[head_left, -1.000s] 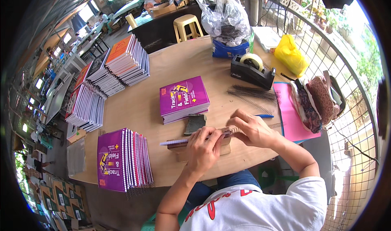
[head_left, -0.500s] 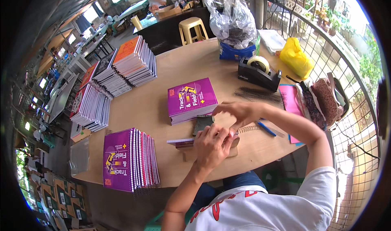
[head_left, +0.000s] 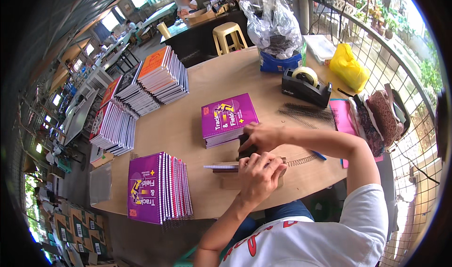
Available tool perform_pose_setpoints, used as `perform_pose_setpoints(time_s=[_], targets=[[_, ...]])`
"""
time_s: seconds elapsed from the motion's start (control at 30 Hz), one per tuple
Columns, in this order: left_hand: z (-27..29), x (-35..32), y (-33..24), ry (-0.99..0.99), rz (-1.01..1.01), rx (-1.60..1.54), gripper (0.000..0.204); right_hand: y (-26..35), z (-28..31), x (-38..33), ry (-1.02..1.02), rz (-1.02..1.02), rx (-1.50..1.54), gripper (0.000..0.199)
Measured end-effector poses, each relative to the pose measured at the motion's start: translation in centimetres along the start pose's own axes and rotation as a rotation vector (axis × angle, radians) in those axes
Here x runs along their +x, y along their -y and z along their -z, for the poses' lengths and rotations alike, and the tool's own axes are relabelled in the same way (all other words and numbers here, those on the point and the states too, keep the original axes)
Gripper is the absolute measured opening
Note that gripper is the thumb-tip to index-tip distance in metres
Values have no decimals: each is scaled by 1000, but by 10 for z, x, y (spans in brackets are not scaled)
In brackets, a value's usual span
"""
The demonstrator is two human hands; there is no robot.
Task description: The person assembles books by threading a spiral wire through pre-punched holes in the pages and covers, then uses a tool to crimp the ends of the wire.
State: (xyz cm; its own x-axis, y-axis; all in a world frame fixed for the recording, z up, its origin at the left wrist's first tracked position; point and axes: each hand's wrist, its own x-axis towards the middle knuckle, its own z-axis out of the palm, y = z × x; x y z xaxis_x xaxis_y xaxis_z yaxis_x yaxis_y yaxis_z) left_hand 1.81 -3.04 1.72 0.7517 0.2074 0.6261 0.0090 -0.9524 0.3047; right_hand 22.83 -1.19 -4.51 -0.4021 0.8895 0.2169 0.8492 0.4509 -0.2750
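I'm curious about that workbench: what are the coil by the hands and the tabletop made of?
The coil looks like thin metal wire, grey and springy, though coated plastic is possible. The tabletop looks like smooth, matte tan board, perhaps laminate or paper-covered.

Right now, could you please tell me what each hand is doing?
Left hand: closed over the notebook and spiral wire.
Right hand: closed on a small dark object.

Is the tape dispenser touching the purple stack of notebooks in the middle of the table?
Apart. The head view shows bare brown tabletop between the black tape dispenser and the purple notebook stack.
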Motion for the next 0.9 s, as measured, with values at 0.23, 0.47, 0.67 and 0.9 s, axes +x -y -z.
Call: perform_pose_setpoints(time_s=[0.23,0.47,0.67,0.9], targets=[[5,-14,23,-87,79,82,17,29,101,-88,172,-137,890,56],[5,-16,27,-54,58,49,27,42,100,-84,175,-300,614,56],[2,-19,30,-97,79,-9,54,45,86,-77,76,-230,566,48],[3,-26,33,-215,69,194,61,47,79,-66,65,-224,443,50]])
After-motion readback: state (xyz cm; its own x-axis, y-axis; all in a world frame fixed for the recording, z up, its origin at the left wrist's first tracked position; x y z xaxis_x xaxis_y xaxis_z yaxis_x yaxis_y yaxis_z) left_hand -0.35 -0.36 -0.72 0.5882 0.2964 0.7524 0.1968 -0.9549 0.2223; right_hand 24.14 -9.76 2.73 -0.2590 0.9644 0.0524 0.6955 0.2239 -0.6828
